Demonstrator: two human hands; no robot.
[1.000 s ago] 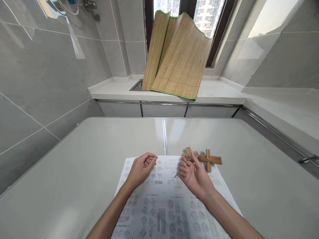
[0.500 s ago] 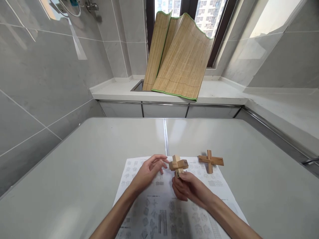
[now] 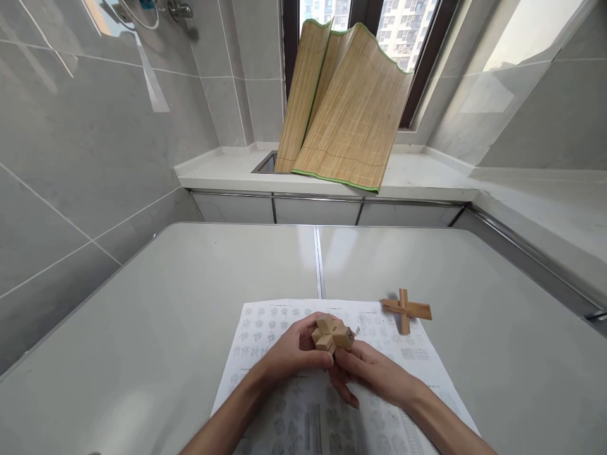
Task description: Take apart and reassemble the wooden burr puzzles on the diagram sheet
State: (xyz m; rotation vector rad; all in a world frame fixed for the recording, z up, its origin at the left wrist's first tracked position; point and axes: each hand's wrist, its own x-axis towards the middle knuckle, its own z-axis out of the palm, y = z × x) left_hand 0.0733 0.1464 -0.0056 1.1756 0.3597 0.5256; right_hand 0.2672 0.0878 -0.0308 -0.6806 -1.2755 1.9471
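A light wooden burr puzzle (image 3: pixel 332 333), made of interlocking bars, is held between both hands above a printed sheet (image 3: pixel 265 354). My left hand (image 3: pixel 296 347) curves round its left and far side, thumb at the near edge. From below and to the right, my right hand (image 3: pixel 365 370) grips the puzzle with thumb and fingers; some of those fingers are hidden under it. Beyond my right hand, a darker wooden cross (image 3: pixel 404 309) of joined bars lies at the sheet's upper right edge, touched by neither hand.
The pale table (image 3: pixel 165 328) has a seam down its middle. Behind it is a white counter (image 3: pixel 427 170) with a sink (image 3: pixel 266 163). A folded bamboo mat (image 3: pixel 355 120) leans there against the window. Grey tiled walls stand on both sides.
My left hand has come in and closed on the burr puzzle, which it was beside before. The puzzle has turned and moved slightly nearer to me, still in my right hand.
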